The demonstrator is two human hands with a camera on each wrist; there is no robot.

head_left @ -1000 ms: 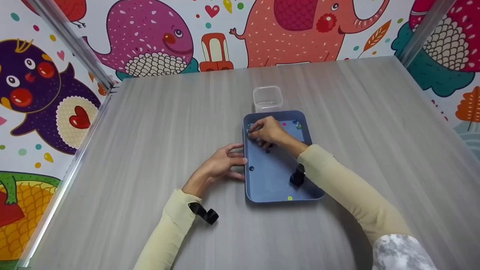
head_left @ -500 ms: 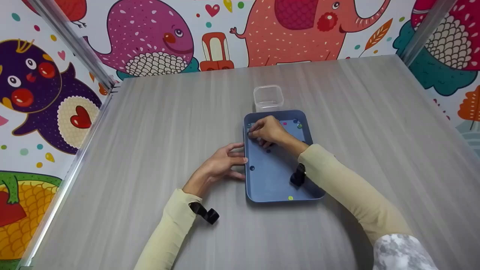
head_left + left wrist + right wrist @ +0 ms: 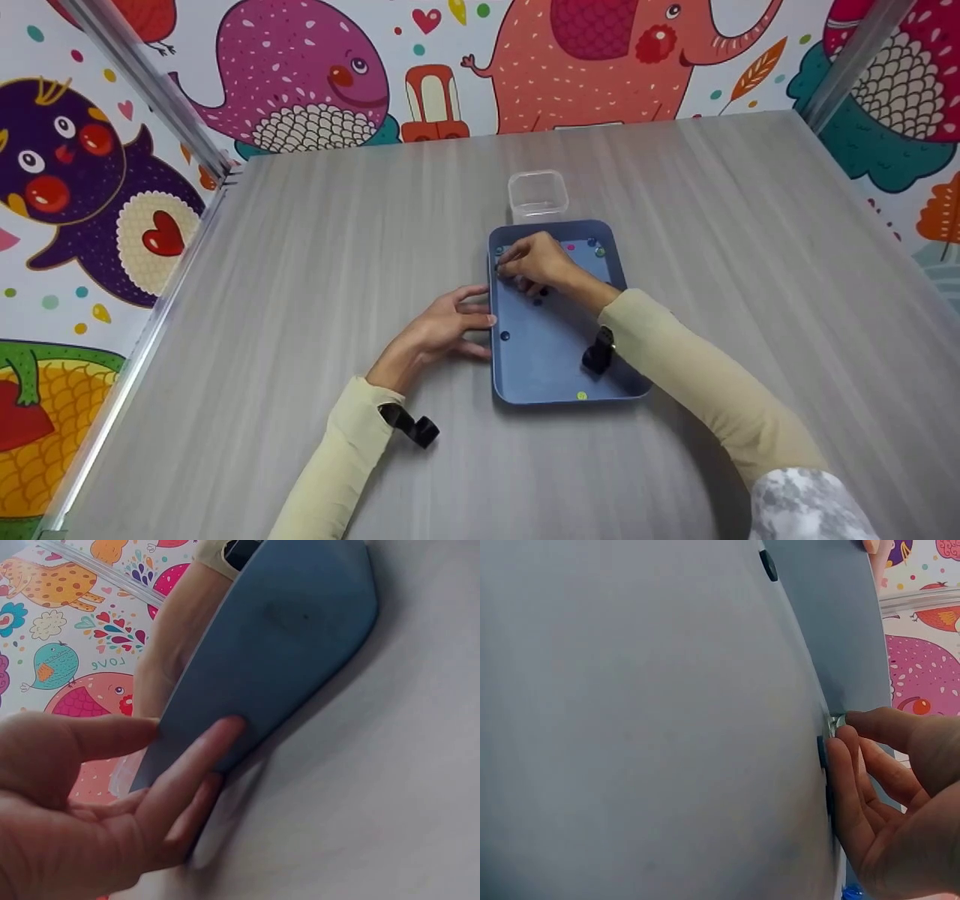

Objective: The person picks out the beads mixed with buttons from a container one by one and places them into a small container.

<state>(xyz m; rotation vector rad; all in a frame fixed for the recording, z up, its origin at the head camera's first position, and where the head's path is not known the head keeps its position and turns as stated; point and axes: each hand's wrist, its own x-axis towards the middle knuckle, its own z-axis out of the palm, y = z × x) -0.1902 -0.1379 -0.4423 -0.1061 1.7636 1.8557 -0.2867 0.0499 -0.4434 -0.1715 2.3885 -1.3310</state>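
My left hand [image 3: 442,324] rests beside the blue tray [image 3: 551,352], its fairly straight fingers touching the outer side wall. In the left wrist view the fingertips [image 3: 229,731] lie on that wall and the thumb is right at the rim. My right hand [image 3: 538,261] reaches into the tray's far left corner area. Between its thumb and index fingertip it pinches a small clear greenish disc [image 3: 837,722] against the tray wall. A dark blue disc [image 3: 823,752] lies right by the fingers. A dark disc [image 3: 505,336] lies near the left wall, and a yellow-green button [image 3: 582,396] at the near end.
A clear plastic box [image 3: 538,196] stands just behind the tray. More small discs, including a pink disc [image 3: 571,247] and a green disc [image 3: 600,252], lie at the tray's far end. The grey table [image 3: 337,247] meets printed walls at the back and left.
Both hands and the tray stay nearly in place. The right fingers shift very slightly at the left wall.
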